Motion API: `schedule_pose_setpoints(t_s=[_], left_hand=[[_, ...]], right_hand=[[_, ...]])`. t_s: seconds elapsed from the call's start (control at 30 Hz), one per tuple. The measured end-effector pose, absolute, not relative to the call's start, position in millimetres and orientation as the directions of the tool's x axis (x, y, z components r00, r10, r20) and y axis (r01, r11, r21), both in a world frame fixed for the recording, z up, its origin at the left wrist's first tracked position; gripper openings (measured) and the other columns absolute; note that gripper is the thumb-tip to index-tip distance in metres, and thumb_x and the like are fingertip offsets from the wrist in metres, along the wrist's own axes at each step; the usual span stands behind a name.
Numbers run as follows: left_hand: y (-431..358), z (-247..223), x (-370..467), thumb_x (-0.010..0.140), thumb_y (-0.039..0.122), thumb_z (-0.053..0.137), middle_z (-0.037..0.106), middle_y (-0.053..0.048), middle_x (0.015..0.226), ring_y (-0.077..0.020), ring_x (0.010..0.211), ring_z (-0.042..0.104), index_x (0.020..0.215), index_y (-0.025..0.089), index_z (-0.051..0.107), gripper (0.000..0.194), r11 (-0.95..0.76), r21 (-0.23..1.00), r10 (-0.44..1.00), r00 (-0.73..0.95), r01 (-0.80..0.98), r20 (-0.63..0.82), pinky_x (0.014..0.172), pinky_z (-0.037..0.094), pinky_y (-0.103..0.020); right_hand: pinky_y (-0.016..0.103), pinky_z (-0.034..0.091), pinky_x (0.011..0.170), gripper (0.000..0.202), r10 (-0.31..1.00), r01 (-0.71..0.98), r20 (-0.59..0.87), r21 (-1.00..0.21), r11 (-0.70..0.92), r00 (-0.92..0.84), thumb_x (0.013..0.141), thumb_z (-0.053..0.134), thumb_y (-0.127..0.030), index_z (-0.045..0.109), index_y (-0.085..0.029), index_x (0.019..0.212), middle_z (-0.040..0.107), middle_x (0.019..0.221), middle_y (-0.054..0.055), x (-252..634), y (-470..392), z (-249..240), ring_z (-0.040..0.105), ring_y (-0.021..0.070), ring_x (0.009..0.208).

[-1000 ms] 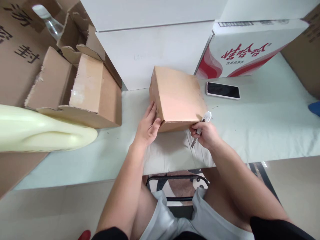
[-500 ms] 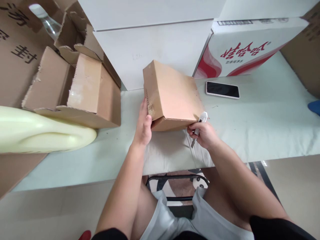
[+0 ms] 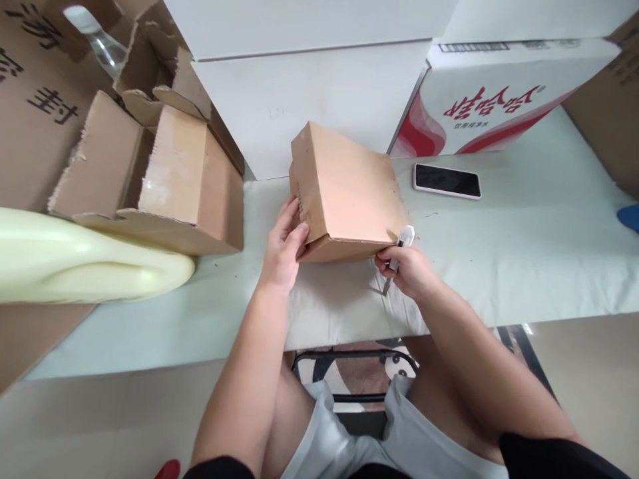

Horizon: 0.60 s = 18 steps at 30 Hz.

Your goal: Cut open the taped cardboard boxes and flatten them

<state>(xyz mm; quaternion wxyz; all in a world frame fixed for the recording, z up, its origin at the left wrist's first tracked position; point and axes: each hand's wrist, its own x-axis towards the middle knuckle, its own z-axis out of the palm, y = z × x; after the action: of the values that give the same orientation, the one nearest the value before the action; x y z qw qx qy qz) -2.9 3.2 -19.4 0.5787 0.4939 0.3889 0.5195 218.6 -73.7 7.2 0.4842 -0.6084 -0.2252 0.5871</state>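
Observation:
A brown cardboard box (image 3: 357, 183) sits tilted on the cloth-covered table in front of me. At its left side, my left hand (image 3: 283, 246) grips the edge, thumb on the near left corner and fingers along a side flap. My right hand (image 3: 407, 269) is closed around a utility knife (image 3: 405, 235) with a white handle. The knife's blade end points down toward me, away from the box. The fingertips of that hand also touch the box's near right corner. Part of the box's left side is hidden behind my left fingers.
A phone (image 3: 446, 181) lies right of the box. White cartons (image 3: 309, 100) and a red-and-white carton (image 3: 492, 100) stand behind. Opened cardboard boxes (image 3: 219, 193), a plastic bottle (image 3: 102, 46) and a pale yellow smooth object (image 3: 100, 259) are at the left. A blue object (image 3: 630, 216) shows at the right edge.
My left hand has shifted along the box's left side, with its fingers more bent there. The flap on that side now stands slightly outward. My right hand still holds the knife at the corner.

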Motion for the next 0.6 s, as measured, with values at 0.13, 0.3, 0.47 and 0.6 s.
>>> schedule_pose_setpoints(t_s=[0.13, 0.3, 0.47, 0.6], left_hand=[[4.0, -6.2, -3.9, 0.061, 0.055, 0.096, 0.063, -0.004, 0.157, -0.0341, 0.141, 0.062, 0.106, 0.028, 0.082, 0.054, 0.117, 0.895, 0.992, 0.092, -0.429, -0.086, 0.107, 0.058, -0.039], [-0.4, 3.1, -0.9, 0.062, 0.070, 0.092, 0.080, -0.012, 0.119, -0.0346, 0.125, 0.072, 0.095, 0.020, 0.076, 0.062, 0.149, 0.919, 0.989, 0.060, -0.365, -0.136, 0.097, 0.062, -0.041], [2.7, 2.8, -7.6, 0.058, 0.075, 0.091, 0.078, -0.013, 0.088, -0.0406, 0.114, 0.075, 0.086, 0.019, 0.070, 0.066, 0.276, 0.928, 0.961, 0.084, -0.251, -0.263, 0.083, 0.066, -0.045], [7.2, 10.1, -17.1, 0.050, 0.069, 0.096, 0.076, -0.011, 0.079, -0.0375, 0.098, 0.078, 0.080, 0.019, 0.070, 0.064, 0.394, 0.907, 0.918, 0.103, -0.149, -0.382, 0.073, 0.065, -0.043]], right_hand=[[0.026, 0.018, 0.047, 0.021, 0.853, -0.208, -0.487, -0.869, -0.450, 0.189, 0.052, 0.062, -0.029, 0.041, -0.024, 0.055, 0.042, 0.053, -0.001, 219.0, -74.9, 8.8, 0.038, 0.0116, 0.054], [0.029, 0.025, 0.053, 0.019, 0.855, -0.016, -0.494, -0.867, -0.498, 0.155, 0.058, 0.062, -0.030, 0.046, -0.023, 0.050, 0.043, 0.052, 0.000, 221.0, -81.7, 11.2, 0.039, 0.0123, 0.057], [0.031, 0.036, 0.060, 0.024, 0.828, 0.237, -0.547, -0.794, -0.560, 0.124, 0.062, 0.066, -0.037, 0.054, -0.021, 0.049, 0.053, 0.055, 0.000, 218.0, -88.6, 19.5, 0.048, 0.0158, 0.062], [0.032, 0.041, 0.064, 0.026, 0.830, 0.401, -0.547, -0.741, -0.539, 0.107, 0.067, 0.058, -0.042, 0.049, -0.023, 0.051, 0.055, 0.059, 0.000, 216.5, -89.2, 24.8, 0.053, 0.0186, 0.067]])
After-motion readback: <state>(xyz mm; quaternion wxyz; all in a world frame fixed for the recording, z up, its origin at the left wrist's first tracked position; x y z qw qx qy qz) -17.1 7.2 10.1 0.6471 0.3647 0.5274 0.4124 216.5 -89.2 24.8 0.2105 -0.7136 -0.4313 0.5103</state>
